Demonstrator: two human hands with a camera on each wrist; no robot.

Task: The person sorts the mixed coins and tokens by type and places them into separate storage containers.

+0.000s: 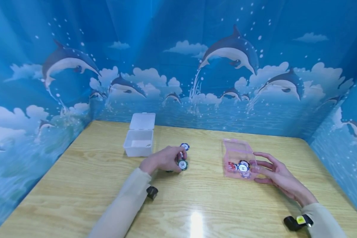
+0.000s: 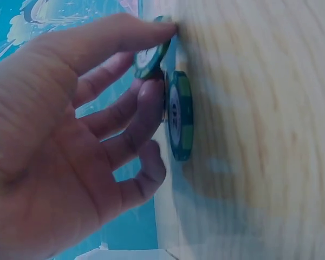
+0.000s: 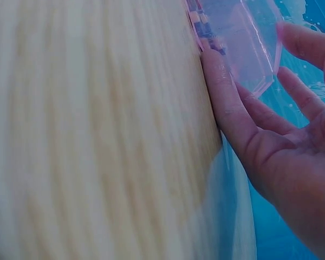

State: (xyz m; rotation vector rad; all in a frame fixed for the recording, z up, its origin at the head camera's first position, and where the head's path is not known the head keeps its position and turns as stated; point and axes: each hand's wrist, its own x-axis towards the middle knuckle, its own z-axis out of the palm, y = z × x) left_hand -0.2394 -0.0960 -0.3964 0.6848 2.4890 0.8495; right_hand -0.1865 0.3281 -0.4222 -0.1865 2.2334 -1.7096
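Observation:
My left hand (image 1: 168, 158) pinches a green poker chip (image 2: 151, 57) between thumb and fingers, just above the table. Below it, in the left wrist view, another green chip (image 2: 180, 116) marked 20 stands close to the wood. A dark blue chip (image 1: 184, 146) lies beyond the fingertips. My right hand (image 1: 278, 175) has its fingers spread against the right side of a pink see-through box (image 1: 229, 154), lightly touching it. Inside that box are a red chip (image 1: 232, 166) and a blue chip (image 1: 243, 166) marked 10, with more chips partly hidden.
A white plastic box (image 1: 139, 150) with its lid raised stands at the back left of the wooden table (image 1: 208, 201); a small item shows inside it. A blue dolphin-print curtain (image 1: 166, 43) closes off the back and sides.

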